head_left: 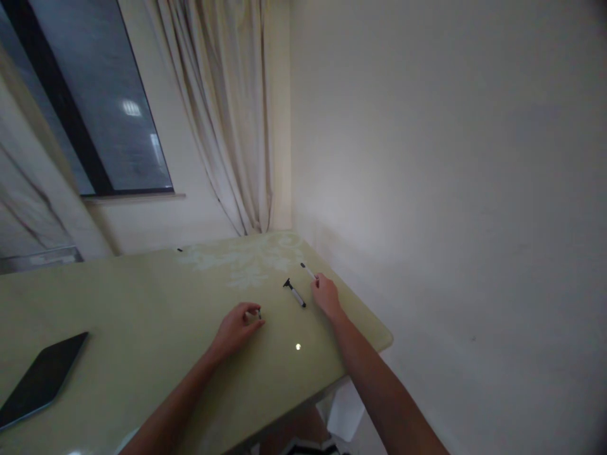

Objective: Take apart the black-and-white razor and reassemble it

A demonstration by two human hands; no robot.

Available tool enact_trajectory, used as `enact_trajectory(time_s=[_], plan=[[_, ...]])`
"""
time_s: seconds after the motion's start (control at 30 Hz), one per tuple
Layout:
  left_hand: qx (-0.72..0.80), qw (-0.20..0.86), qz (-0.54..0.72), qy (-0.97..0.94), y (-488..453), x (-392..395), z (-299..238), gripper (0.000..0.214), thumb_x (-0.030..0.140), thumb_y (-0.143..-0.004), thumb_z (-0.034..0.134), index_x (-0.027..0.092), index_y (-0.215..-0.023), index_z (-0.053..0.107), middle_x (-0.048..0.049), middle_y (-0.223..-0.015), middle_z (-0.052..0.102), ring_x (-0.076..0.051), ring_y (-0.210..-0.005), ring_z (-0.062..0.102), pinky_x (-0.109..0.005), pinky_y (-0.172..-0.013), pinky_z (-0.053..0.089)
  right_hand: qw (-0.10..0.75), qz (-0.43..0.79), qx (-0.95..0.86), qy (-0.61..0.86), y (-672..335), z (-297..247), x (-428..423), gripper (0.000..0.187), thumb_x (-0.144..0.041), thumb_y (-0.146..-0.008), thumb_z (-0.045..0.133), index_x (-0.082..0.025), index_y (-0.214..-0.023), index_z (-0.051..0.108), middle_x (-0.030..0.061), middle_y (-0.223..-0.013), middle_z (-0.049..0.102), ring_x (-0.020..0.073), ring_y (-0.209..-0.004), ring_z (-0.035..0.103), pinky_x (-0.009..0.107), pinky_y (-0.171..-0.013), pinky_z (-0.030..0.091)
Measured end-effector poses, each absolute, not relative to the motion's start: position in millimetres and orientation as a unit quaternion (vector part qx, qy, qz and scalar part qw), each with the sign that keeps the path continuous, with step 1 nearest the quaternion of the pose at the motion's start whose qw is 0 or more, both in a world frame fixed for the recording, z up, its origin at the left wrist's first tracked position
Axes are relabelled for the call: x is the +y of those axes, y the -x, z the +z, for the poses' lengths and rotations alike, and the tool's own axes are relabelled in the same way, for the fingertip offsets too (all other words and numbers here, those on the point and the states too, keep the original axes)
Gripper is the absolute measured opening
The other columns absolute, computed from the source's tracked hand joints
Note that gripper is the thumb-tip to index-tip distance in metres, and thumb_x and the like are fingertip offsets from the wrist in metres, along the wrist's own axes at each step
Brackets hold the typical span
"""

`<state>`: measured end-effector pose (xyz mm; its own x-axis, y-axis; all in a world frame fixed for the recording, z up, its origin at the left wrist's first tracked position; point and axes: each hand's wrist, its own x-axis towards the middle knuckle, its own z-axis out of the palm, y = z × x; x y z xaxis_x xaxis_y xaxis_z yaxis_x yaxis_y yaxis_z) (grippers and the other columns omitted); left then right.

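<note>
My left hand (237, 327) is above the table, thumb and fingers pinching a small dark-and-light piece (259, 314) too small to name. Farther to the right, my right hand (325, 293) is closed on the near end of a slim white stick with a dark tip (308, 270). That stick points away to the upper left, and my fingers hide its lower end. Between the two hands, a razor (296, 296) with a black T-shaped head and a pale handle lies on the table, closer to my right hand.
The pale green table (156, 303) has a white floral pattern at its far corner. A dark flat tablet-like slab (42, 379) lies at the left, and a small dark bit (179, 250) near the back edge. A wall (450, 189) borders the right side; curtains (227, 126) hang behind.
</note>
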<state>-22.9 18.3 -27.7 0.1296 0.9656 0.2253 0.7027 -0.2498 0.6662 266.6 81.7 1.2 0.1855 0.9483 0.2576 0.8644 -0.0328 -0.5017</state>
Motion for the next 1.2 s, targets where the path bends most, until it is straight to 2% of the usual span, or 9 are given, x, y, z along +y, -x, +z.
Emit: enact_trajectory(time_s=[0.13, 0.33, 0.47, 0.57, 0.77, 1.0, 1.1, 1.2], plan=[[0.640, 0.150, 0.224, -0.720, -19.4, 35.3, -17.0, 0.036, 0.047, -0.084, 0.066, 0.026, -0.113, 0.073, -0.0104, -0.116, 0.072, -0.031, -0.115, 0.062, -0.046, -0.095, 0.045, 0.272, 0.055, -0.652, 0.706, -268.3, -15.7, 81.7, 0.021, -0.014, -0.092, 0.056, -0.014, -0.094, 0.077, 0.0132, -0.099, 0.073, 0.0211, -0.091, 0.065, 0.025, -0.074, 0.041], [0.690, 0.155, 0.253, -0.661, -59.8, 57.5, -9.5, 0.038, 0.049, -0.084, 0.068, 0.031, -0.118, 0.073, -0.0062, -0.109, 0.076, -0.032, -0.113, 0.065, -0.052, -0.102, 0.039, 0.259, 0.030, -0.664, 0.701, -262.7, -20.7, 80.8, 0.024, -0.009, -0.087, 0.057, -0.014, -0.097, 0.079, 0.0157, -0.102, 0.071, 0.0234, -0.096, 0.065, 0.028, -0.084, 0.044], [0.662, 0.166, 0.284, -0.674, -53.7, 59.1, -15.2, 0.037, 0.040, -0.085, 0.069, 0.031, -0.120, 0.071, -0.0026, -0.108, 0.078, -0.027, -0.108, 0.068, -0.045, -0.100, 0.041, 0.271, 0.030, -0.657, 0.703, -262.0, -18.1, 76.9, 0.029, -0.011, -0.086, 0.059, -0.013, -0.110, 0.075, 0.0159, -0.110, 0.069, 0.0248, -0.103, 0.064, 0.029, -0.090, 0.045], [0.632, 0.188, 0.301, -0.689, -45.9, 58.6, -18.3, 0.039, 0.032, -0.084, 0.069, 0.029, -0.123, 0.068, -0.0009, -0.109, 0.078, -0.020, -0.094, 0.071, -0.036, -0.090, 0.046, 0.283, -0.001, -0.668, 0.689, -255.4, -13.9, 72.9, 0.029, -0.017, -0.090, 0.059, -0.015, -0.117, 0.071, 0.0151, -0.116, 0.068, 0.0257, -0.110, 0.061, 0.031, -0.094, 0.043], [0.611, 0.193, 0.301, -0.706, -43.6, 62.0, -21.2, 0.038, 0.031, -0.086, 0.069, 0.026, -0.124, 0.068, -0.0007, -0.106, 0.079, -0.016, -0.080, 0.070, -0.028, -0.074, 0.049, 0.244, -0.032, -0.747, 0.617, -234.6, -12.7, 66.8, 0.022, -0.028, -0.101, 0.052, -0.019, -0.112, 0.068, 0.0119, -0.116, 0.068, 0.0247, -0.110, 0.058, 0.034, -0.095, 0.040], [0.637, 0.133, 0.279, -0.707, -51.1, 61.8, -18.0, 0.038, 0.045, -0.084, 0.073, 0.022, -0.115, 0.076, -0.0101, -0.111, 0.074, -0.028, -0.110, 0.065, -0.037, -0.091, 0.045, 0.197, -0.042, -0.778, 0.595, -230.1, -13.4, 64.6, 0.020, -0.029, -0.100, 0.053, -0.018, -0.112, 0.064, 0.0125, -0.115, 0.069, 0.0256, -0.112, 0.059, 0.035, -0.095, 0.039], [0.642, 0.121, 0.266, -0.708, -53.4, 60.0, -16.6, 0.045, 0.049, -0.085, 0.071, 0.022, -0.121, 0.074, -0.0109, -0.113, 0.073, -0.029, -0.112, 0.064, -0.038, -0.093, 0.044, 0.187, -0.032, -0.773, 0.605, -230.1, -10.8, 65.1, 0.019, -0.030, -0.098, 0.056, -0.018, -0.110, 0.064, 0.0126, -0.111, 0.071, 0.0254, -0.106, 0.062, 0.034, -0.092, 0.039], [0.647, 0.115, 0.255, -0.709, -54.1, 59.2, -16.8, 0.043, 0.050, -0.087, 0.069, 0.024, -0.120, 0.075, -0.0103, -0.114, 0.072, -0.028, -0.112, 0.064, -0.038, -0.094, 0.043, 0.180, -0.031, -0.769, 0.613, -229.3, -10.0, 66.4, 0.017, -0.029, -0.099, 0.054, -0.018, -0.109, 0.063, 0.0123, -0.106, 0.072, 0.0250, -0.101, 0.065, 0.034, -0.090, 0.040]])
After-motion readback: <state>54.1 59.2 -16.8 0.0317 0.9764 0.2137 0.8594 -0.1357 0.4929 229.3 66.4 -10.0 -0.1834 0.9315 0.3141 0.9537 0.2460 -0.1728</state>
